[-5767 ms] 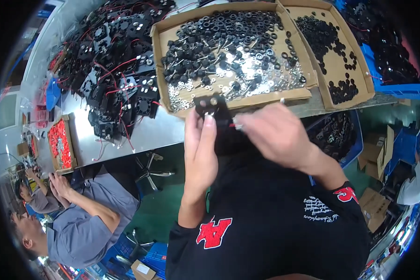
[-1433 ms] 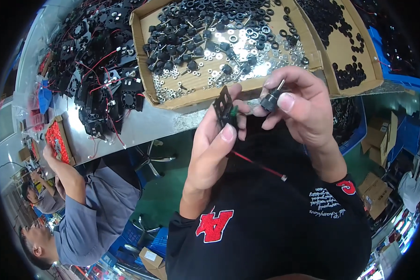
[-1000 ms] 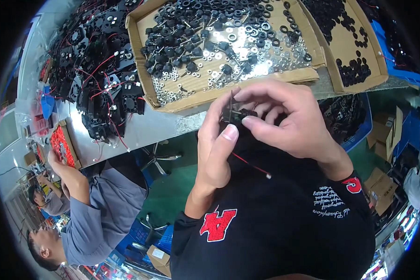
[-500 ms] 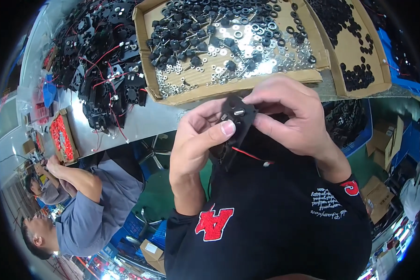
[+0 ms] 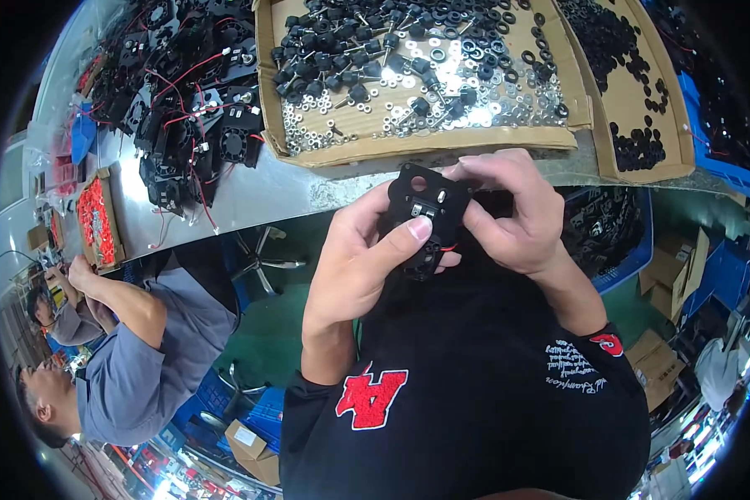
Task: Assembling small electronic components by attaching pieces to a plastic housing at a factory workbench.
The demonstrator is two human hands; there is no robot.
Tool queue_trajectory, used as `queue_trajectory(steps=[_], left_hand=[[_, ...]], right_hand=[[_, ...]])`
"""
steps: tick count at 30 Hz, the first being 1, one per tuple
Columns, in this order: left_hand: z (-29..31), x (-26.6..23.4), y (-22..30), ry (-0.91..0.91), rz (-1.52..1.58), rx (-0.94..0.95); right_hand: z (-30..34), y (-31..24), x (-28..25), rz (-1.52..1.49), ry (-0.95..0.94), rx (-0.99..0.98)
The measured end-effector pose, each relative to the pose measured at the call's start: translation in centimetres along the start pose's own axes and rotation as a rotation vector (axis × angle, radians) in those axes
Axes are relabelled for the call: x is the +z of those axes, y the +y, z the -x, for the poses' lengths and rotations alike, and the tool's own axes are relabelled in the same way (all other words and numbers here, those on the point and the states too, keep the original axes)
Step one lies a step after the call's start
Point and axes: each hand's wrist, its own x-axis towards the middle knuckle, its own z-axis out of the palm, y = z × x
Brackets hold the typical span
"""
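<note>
The person across from me works with both arms bent inward; twelve o'clock lies straight ahead of that body. Left forearm (image 5: 327,337): bare, slanting toward one o'clock. Left hand (image 5: 350,254): closed in a grip, left thumb (image 5: 407,237) uppermost and aimed at two, the fingers largely hidden beneath. Right forearm (image 5: 577,296): slanting toward eleven. Right hand (image 5: 522,215): bent, right forefinger (image 5: 493,166) reaching toward nine, right thumb (image 5: 490,232) toward eleven, other fingers mostly hidden.
</note>
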Motion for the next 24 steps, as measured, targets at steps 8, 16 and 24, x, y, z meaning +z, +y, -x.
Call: queue_trajectory(steps=[8, 16, 24], left_hand=[[-0.3, -0.6, -0.3, -0.017, 0.093, -0.075], [-0.3, -2.1, -0.7, 0.047, 0.162, 0.013], [-0.2, -1.9, -0.5, 0.092, 0.202, 0.026]], right_hand=[[0.2, 0.8, 0.4, 0.097, 0.030, -0.206], [-6.2, -0.4, -3.3, 0.350, -0.009, 0.083], [-10.5, 2.2, -4.1, 0.596, -0.130, 0.072]])
